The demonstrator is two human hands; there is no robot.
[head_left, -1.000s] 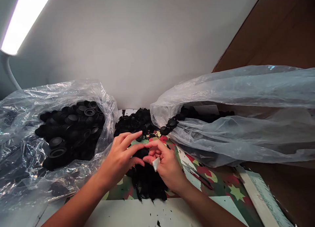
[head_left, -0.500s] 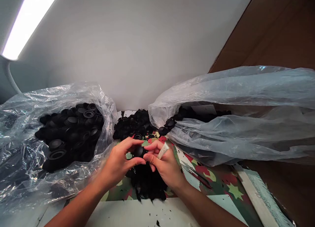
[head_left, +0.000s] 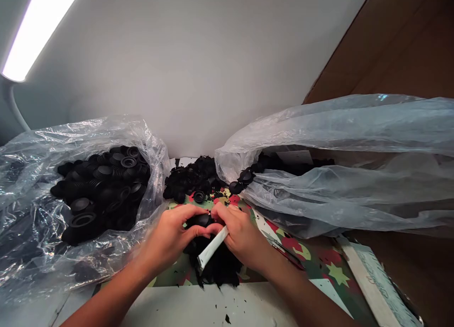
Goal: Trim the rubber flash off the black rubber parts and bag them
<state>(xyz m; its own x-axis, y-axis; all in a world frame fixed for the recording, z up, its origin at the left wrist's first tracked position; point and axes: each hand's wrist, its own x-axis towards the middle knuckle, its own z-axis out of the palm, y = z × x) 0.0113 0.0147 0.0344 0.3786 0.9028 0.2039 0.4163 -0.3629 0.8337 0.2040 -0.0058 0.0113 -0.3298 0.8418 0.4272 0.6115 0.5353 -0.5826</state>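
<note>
My left hand is closed around a round black rubber part, with fingertips and thumb at its edges. My right hand presses against the same part from the right. A tool with a white wrapped handle sits in that right hand, its handle slanting down to the left; its working end is hidden by the fingers. Beneath both hands lies a heap of black rubber scraps.
On the left, a clear plastic bag holds many black ribbed rubber parts. Another black pile lies behind my hands. A second plastic bag spreads to the right, near tweezers-like metal tools. A cardboard wall rises behind it.
My right hand has rolled over, so the white handle that pointed up to the right now slants down to the left. The left hand keeps its hold on the rubber part.
</note>
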